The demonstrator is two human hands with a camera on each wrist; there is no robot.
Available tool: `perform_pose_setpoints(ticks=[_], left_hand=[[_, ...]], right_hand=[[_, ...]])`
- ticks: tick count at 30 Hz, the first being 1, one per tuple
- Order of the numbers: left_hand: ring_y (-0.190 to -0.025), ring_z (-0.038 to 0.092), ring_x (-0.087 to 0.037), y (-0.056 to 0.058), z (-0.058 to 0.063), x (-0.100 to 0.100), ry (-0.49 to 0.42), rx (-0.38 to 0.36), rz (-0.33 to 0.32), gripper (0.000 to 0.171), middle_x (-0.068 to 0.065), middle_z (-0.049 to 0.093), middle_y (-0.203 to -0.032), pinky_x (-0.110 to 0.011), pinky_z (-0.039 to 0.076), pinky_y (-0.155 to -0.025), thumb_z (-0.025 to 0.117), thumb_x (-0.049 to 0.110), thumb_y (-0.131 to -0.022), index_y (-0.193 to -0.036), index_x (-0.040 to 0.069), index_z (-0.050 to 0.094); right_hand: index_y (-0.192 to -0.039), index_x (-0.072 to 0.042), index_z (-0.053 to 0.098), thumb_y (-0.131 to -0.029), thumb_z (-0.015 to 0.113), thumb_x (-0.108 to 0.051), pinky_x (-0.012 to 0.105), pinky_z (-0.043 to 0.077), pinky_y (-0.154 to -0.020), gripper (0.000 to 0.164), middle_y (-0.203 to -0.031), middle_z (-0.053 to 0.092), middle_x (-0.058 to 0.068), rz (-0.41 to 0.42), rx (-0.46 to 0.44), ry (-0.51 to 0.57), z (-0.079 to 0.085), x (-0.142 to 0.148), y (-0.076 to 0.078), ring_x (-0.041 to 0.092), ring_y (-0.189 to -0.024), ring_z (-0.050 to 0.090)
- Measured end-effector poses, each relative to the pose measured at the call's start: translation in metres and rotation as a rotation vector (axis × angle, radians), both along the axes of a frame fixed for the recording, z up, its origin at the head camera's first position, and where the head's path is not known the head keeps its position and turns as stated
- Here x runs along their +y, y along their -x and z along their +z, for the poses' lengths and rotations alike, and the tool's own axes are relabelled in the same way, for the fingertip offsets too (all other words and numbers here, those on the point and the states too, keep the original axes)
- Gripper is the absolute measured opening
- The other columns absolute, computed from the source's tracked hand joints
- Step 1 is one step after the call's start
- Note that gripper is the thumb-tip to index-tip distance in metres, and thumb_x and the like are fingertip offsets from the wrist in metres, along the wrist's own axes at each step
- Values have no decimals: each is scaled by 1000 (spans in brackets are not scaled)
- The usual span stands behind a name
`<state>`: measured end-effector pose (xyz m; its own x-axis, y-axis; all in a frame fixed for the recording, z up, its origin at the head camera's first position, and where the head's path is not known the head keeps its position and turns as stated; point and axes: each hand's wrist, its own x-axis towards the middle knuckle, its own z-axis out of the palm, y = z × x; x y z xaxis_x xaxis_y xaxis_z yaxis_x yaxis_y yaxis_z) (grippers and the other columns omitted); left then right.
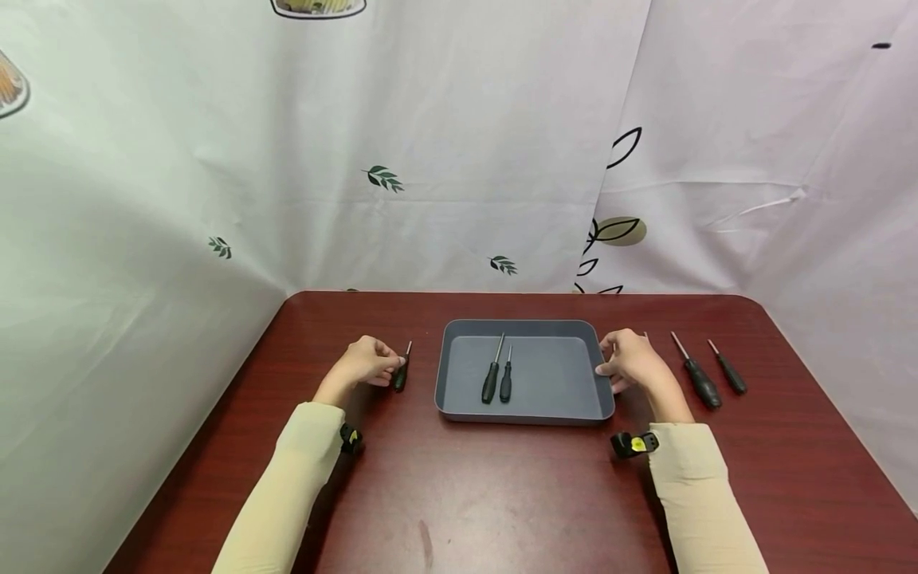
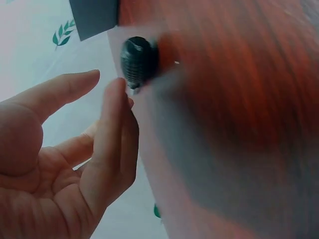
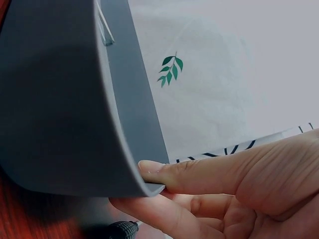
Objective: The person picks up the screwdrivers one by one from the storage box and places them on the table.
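Observation:
A grey tray lies on the table with two black-handled screwdrivers inside, a larger screwdriver and a smaller screwdriver. My right hand pinches the tray's right edge. In the right wrist view the thumb is over the rim and the other fingers are underneath. Left of the tray, another black-handled screwdriver lies on the table. My left hand is right beside it. In the left wrist view, thumb and fingers are apart, and that screwdriver's ribbed handle shows just beyond the fingertips.
Right of my right hand lie a large screwdriver and a smaller one. A dark ribbed handle appears below the tray in the right wrist view. Patterned white cloth hangs behind the reddish-brown table.

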<state>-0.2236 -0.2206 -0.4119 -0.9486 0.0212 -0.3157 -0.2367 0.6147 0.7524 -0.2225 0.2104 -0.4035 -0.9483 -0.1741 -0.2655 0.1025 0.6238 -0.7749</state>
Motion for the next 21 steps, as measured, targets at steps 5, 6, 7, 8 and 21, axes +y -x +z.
perform_pose_setpoints(ticks=[5,6,7,8,21], left_hand=[[-63,62,-17,-1,7,6,0,38,-9,18,-13,62,-80,-33,57,-61,66,14,-86,-91,-3,65],[-62,62,-17,-1,9,7,-7,44,-15,18,-15,62,-80,-34,57,-62,66,14,-86,-90,-3,65],[-61,62,-16,-2,10,9,-13,48,-19,18,-15,62,-79,-35,57,-63,66,14,-86,-90,-3,64],[-60,62,-16,-3,11,11,-18,54,-25,18,-15,62,-78,-35,57,-63,66,14,-85,-90,-3,64],[-61,65,-19,-5,19,44,-213,45,-98,20,-21,64,-81,-44,55,-70,66,12,-85,-93,-5,64]], right_hand=[[-117,18,44,-78,64,11,37,55,-50,45,-78,51,20,-6,-3,-2,1,0,1,23,-54,63],[-118,18,44,-78,64,11,37,55,-50,45,-78,51,20,-6,-4,0,1,0,1,23,-54,63],[-118,18,44,-78,64,11,37,55,-50,45,-78,51,20,-8,-6,2,0,0,1,23,-54,63],[-118,18,44,-78,64,11,37,55,-49,45,-78,50,20,-9,-8,2,0,1,1,23,-54,63],[-117,18,44,-77,65,11,38,55,-49,45,-77,51,19,-8,-1,12,-2,0,1,22,-53,62]])
